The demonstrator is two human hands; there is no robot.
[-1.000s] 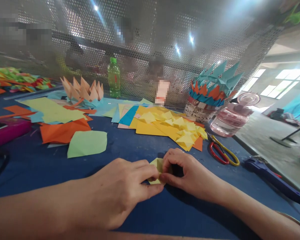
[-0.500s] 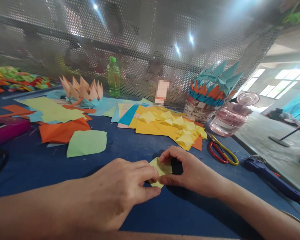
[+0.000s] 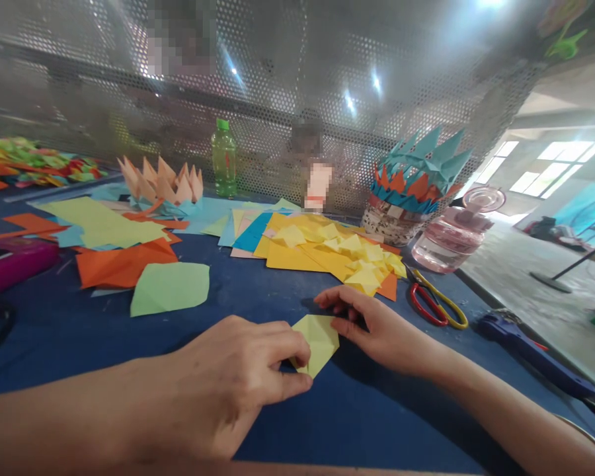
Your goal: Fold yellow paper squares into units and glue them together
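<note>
A small pale yellow folded paper [image 3: 318, 340] lies on the blue table [image 3: 258, 297] in front of me. My left hand [image 3: 228, 380] pinches its left edge between thumb and fingers. My right hand [image 3: 371, 324] rests at the paper's right corner with fingers stretched out flat, touching it. Behind them sits a pile of yellow folded pieces [image 3: 357, 258] on yellow and orange sheets.
Red and yellow scissors [image 3: 436, 305] and a blue tool [image 3: 530, 350] lie to the right. A green sheet [image 3: 171, 287], orange sheets [image 3: 121, 264], a paper crown [image 3: 161, 182], a green bottle [image 3: 223, 158], a teal paper model [image 3: 414, 182] and a pink jar [image 3: 453, 231] stand behind, before a perforated metal screen.
My right hand has opened from a pinch and its fingers now lie flat. The yellow paper has been laid out flatter on the table. The left hand keeps its hold.
</note>
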